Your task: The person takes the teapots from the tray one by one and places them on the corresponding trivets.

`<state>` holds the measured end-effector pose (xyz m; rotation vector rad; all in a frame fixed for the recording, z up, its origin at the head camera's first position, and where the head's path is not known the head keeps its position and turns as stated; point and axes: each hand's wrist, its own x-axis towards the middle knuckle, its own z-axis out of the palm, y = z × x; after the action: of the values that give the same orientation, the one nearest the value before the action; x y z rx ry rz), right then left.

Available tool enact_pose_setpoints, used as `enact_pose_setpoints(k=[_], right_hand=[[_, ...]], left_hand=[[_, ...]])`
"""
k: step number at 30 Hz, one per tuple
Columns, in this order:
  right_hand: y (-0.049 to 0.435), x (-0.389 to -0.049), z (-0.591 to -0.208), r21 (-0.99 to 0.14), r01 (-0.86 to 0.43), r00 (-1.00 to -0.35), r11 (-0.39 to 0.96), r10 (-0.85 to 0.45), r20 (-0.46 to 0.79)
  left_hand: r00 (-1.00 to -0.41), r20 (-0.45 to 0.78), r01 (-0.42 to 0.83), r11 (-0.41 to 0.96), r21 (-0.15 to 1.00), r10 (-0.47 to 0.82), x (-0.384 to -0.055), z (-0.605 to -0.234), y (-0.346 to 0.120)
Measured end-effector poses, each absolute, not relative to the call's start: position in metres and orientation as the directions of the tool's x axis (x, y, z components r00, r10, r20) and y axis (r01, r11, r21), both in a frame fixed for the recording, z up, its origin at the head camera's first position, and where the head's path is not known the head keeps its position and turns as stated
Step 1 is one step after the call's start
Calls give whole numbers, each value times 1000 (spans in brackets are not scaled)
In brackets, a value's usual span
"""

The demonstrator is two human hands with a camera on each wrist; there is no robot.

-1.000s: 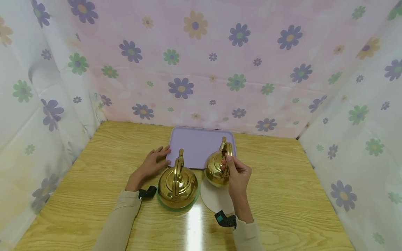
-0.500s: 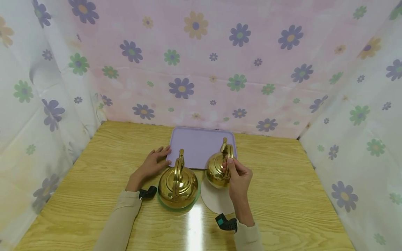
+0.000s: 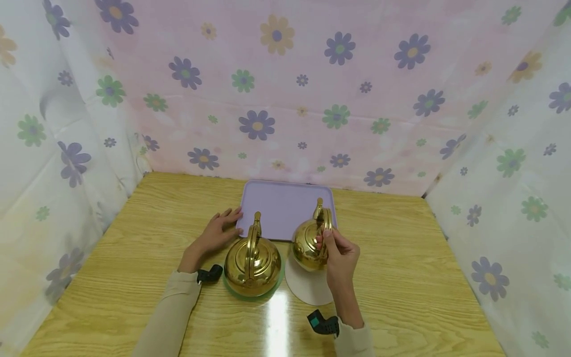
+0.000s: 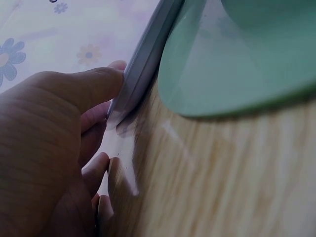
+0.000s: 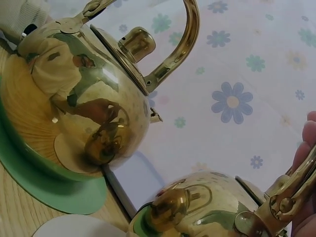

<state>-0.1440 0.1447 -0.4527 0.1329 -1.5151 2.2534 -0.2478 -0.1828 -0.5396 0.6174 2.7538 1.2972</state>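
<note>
My right hand grips the arched handle of a small gold kettle, which hangs over the far part of a round cream mat and overlaps the tray's near right corner. In the right wrist view, fingers curl around that handle. A larger gold kettle stands upright on a round green mat. My left hand rests at the left edge of a lilac tray, fingers spread, its thumb touching the rim.
The tray lies behind both kettles, near the flowered cloth that walls off the back and sides. Everything stands on a wood-grain table. The larger kettle is close to my left forearm.
My right hand has drawn the small kettle slightly toward me, further over the cream mat. The left hand, larger kettle and tray stay in place.
</note>
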Motion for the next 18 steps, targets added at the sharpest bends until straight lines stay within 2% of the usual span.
enact_pose_setpoints(k=[18], right_hand=[[149,-133,-456,-862,-394,-910,-318,268,317]], left_hand=[[-914,170,368,576,730,368,-248,-542,-184]])
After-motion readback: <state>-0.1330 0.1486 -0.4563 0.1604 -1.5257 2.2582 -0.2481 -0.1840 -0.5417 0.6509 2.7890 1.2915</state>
